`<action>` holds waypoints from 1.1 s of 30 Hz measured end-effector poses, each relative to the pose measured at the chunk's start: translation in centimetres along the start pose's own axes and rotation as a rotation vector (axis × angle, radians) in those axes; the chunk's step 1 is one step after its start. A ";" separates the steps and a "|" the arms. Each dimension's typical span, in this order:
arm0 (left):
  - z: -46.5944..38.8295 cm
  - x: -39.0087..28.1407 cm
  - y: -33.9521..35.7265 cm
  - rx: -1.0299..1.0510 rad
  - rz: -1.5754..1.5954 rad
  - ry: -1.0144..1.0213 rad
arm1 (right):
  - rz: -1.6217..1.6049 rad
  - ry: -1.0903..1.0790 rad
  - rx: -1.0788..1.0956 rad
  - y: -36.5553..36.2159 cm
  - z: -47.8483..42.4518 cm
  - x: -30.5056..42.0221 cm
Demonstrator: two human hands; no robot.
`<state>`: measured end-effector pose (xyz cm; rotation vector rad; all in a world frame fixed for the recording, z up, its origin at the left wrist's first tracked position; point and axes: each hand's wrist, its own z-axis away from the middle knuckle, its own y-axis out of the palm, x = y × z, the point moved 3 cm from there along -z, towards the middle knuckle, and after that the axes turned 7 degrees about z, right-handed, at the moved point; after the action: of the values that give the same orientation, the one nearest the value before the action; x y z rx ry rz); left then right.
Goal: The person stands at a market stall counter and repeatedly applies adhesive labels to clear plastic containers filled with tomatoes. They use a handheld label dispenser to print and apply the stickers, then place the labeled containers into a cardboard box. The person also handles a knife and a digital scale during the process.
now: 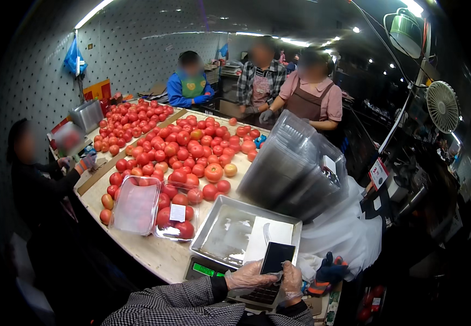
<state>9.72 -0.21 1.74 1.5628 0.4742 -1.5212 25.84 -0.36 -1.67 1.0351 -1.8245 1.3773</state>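
Note:
A smartphone (277,256) with a dark screen is held upright before me. My left hand (251,278), in a clear plastic glove, supports its lower left side. On its lower right, the gloved thumb of my right hand (291,280) rests against the edge. Just beyond the phone is a digital scale (205,267) with a lit green display. Its metal tray (224,236) bears a white sheet of paper (278,230). Left of the tray, a clear clamshell box (177,214) contains several tomatoes and carries a white label; its lid (136,205) lies folded open.
Loose tomatoes (194,150) cover much of the table, divided by a wooden strip (97,176). Stacked clear plastic containers (288,163) lean at right, above white plastic sheeting (349,228) and work gloves (328,272). Co-workers stand around the far and left edges. A fan (443,106) hangs right.

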 end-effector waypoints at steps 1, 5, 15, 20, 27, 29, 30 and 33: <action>-0.3 -0.2 -0.4 -0.061 -0.094 0.145 | 0.000 0.017 0.013 0.1 0.0 0.0; -0.1 -2.8 -1.4 -0.128 0.250 0.155 | -0.036 0.034 0.082 0.8 0.1 -0.7; -0.3 -1.4 -0.7 -0.024 0.750 0.076 | -0.701 0.403 0.318 2.7 1.8 1.3; 0.5 -3.1 0.3 -0.118 0.488 0.117 | -0.657 0.264 0.126 4.6 1.6 -1.7; 0.0 -2.9 -1.4 -0.233 0.886 0.183 | -1.144 0.651 0.509 3.1 3.0 2.4; 0.0 -2.6 -1.4 -0.258 0.823 0.209 | -1.123 0.682 0.437 3.5 3.2 2.4; -0.1 -2.6 -1.4 -0.257 0.831 0.220 | -1.113 0.697 0.408 3.8 3.2 2.5; -0.4 -1.7 -1.5 -0.225 0.916 0.267 | -0.983 0.680 0.302 4.1 3.1 3.7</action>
<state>8.53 1.43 2.84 1.4925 0.0315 -0.5472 20.37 -3.53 -1.33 1.1685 -0.4762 1.1437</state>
